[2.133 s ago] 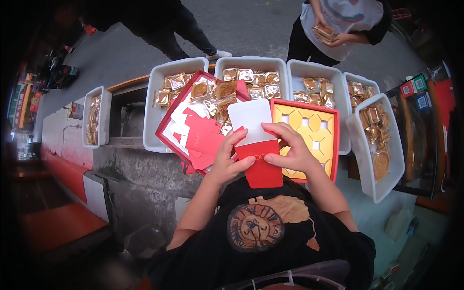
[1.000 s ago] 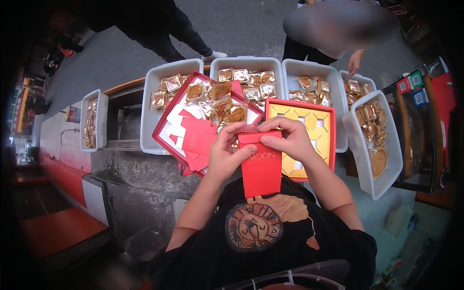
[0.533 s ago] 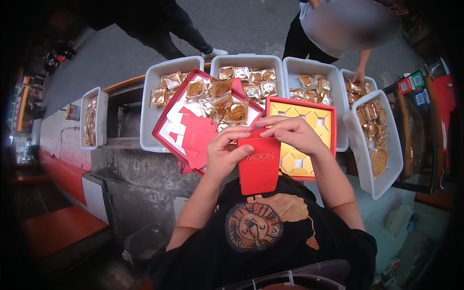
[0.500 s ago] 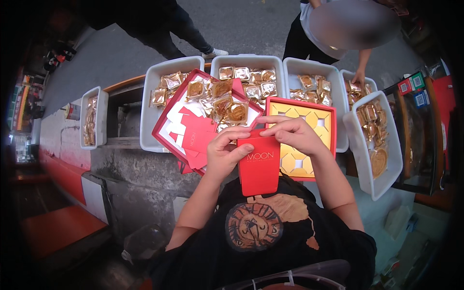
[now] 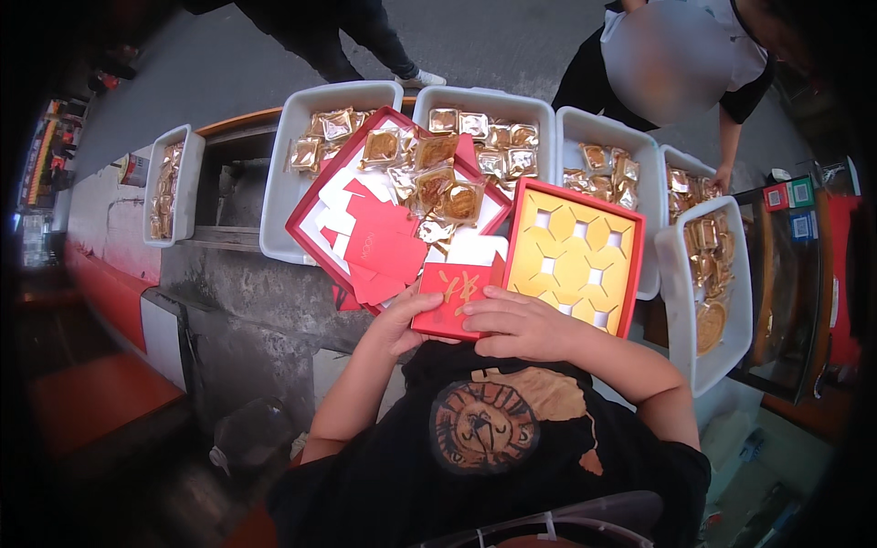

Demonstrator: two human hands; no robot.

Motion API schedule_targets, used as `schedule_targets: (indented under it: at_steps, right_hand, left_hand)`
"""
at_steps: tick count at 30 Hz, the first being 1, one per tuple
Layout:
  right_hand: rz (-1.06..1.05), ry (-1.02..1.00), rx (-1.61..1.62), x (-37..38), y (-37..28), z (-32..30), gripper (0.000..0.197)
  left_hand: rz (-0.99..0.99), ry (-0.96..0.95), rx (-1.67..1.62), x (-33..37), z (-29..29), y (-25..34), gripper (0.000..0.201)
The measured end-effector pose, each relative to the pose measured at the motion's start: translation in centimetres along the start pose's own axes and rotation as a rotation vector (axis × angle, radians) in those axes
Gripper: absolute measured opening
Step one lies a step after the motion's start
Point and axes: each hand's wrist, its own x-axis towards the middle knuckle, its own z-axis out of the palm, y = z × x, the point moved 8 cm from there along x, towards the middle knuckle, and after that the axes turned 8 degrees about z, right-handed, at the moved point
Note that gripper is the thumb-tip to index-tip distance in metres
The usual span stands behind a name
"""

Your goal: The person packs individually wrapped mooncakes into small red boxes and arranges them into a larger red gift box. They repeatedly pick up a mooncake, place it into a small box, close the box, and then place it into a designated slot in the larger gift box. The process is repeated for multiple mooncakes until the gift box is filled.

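Both hands hold a small red cardboard box (image 5: 468,276) with gold lettering on its upper face, just in front of my chest. Its far end stands open, with a white flap (image 5: 481,247) sticking out. My left hand (image 5: 400,321) grips the near left side, thumb on top and the other fingers partly hidden beneath. Across the box's right part lie the curled fingers of my right hand (image 5: 525,324). Beyond the hands, a tilted red tray (image 5: 306,215) holds clear-wrapped mooncakes (image 5: 437,187) and red cards (image 5: 384,239). A red gift box (image 5: 639,242) with a yellow cut-out insert (image 5: 571,260) lies to the right.
Several pale plastic bins, including a left bin (image 5: 279,196) and a right bin (image 5: 738,315), hold gold-wrapped mooncakes. A person's hand (image 5: 722,178) reaches to a bin at the far right. Another person's legs (image 5: 379,41) stand beyond the table.
The small box has turned over and tipped, so another face and its open far end with the white flap show. Both hands have shifted from its top edge to its near part.
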Motion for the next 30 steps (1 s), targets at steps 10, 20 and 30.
schedule_targets:
  at_steps: [10, 20, 30]
  right_hand:
    - [0.743, 0.325, -0.336, 3.3, 24.6, 4.0, 0.069]
    - [0.991, 0.429, 0.28, 1.7, 19.7, 0.8, 0.05]
    - [0.671, 0.163, 0.454, 0.9, 7.7, -6.8, 0.043]
  left_hand:
    - [0.342, 0.215, 0.329, -3.7, -1.2, -1.8, 0.09]
    - [0.53, 0.148, 0.671, -4.0, 0.4, -0.2, 0.1]
    - [0.461, -0.03, 0.644, -1.1, 4.2, -1.4, 0.095]
